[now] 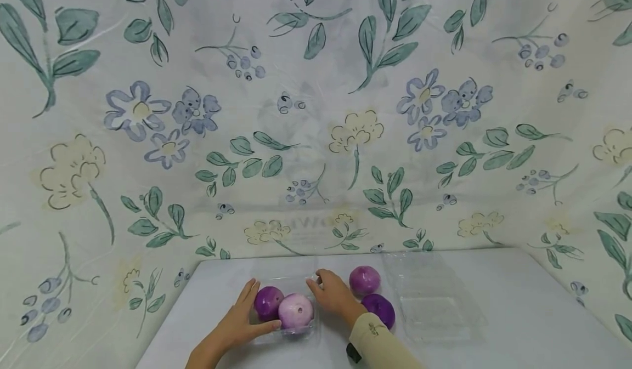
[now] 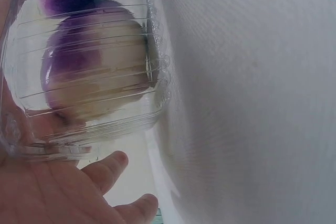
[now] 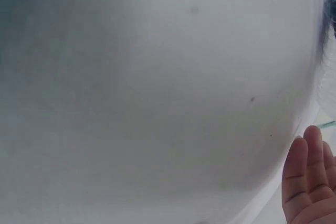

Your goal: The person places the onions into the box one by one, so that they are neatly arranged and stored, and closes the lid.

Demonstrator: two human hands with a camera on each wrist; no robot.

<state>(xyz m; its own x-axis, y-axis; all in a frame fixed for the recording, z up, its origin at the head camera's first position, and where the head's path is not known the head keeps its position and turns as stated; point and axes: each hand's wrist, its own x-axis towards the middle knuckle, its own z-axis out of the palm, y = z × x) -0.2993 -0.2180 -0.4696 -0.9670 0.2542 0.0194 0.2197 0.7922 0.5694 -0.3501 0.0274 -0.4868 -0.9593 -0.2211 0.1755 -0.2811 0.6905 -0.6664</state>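
A clear plastic container (image 1: 276,279) stands on the table with two peeled red onions in it, a deep purple onion (image 1: 269,303) and a paler pink onion (image 1: 296,311). My left hand (image 1: 237,319) rests around its near left corner, thumb along the front rim and fingers straight along the left side. In the left wrist view the onions show through the ribbed plastic wall. My right hand (image 1: 337,296) pinches the far right corner of the container between thumb and forefinger. Its other fingers (image 3: 296,179) appear in the right wrist view, fairly straight.
Right of my right hand sit a pinkish-purple onion (image 1: 365,280) and a dark purple onion (image 1: 379,311), partly behind my sleeve (image 1: 380,342). Another clear plastic container (image 1: 429,325) lies further right. A floral curtain (image 1: 316,193) stands behind the white table (image 1: 508,303).
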